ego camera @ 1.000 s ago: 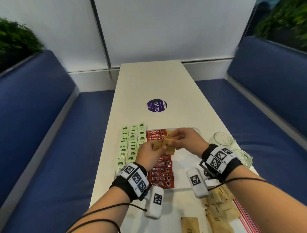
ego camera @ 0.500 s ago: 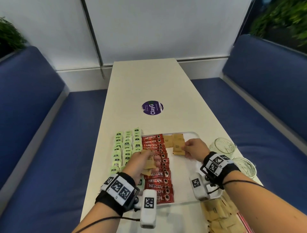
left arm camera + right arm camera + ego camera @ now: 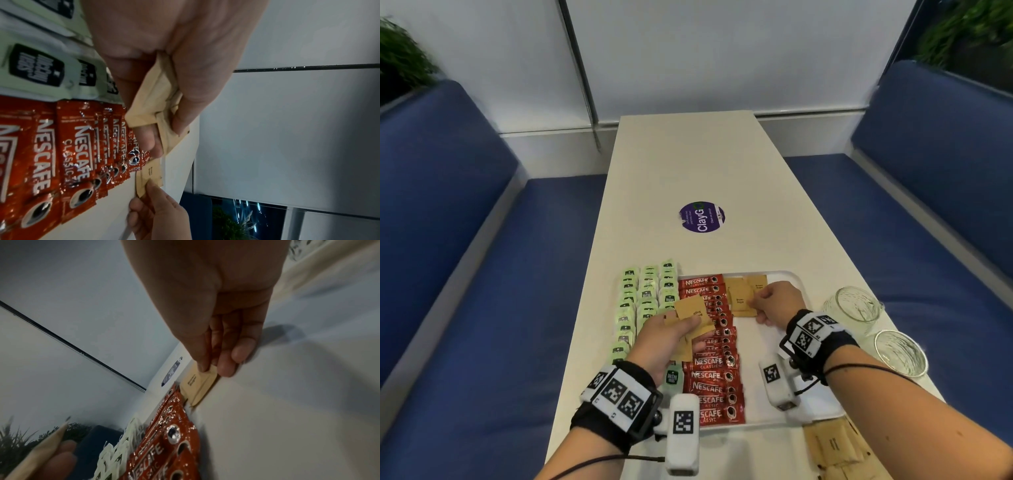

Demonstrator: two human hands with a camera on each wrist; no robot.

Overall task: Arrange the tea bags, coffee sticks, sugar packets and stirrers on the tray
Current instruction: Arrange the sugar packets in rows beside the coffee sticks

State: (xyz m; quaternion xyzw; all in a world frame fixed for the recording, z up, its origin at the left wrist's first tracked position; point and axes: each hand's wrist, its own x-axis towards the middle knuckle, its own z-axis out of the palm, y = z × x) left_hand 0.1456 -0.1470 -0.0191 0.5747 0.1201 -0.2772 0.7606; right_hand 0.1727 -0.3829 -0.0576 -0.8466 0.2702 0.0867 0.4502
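A white tray holds columns of green tea bags, a column of red coffee sticks and a few brown sugar packets at its far end. My left hand hovers over the coffee sticks and grips a small stack of sugar packets, seen fanned in the left wrist view. My right hand pinches a sugar packet that lies on the tray beside the coffee sticks; the same packet shows in the head view.
Two glass jars stand right of the tray. A loose pile of sugar packets lies on the table near the front right. A purple sticker marks the table farther off. Blue benches flank the table.
The hands parted: my right hand carried one packet to the tray's far end and set it down. My left hand drew back over the coffee sticks with the stack.
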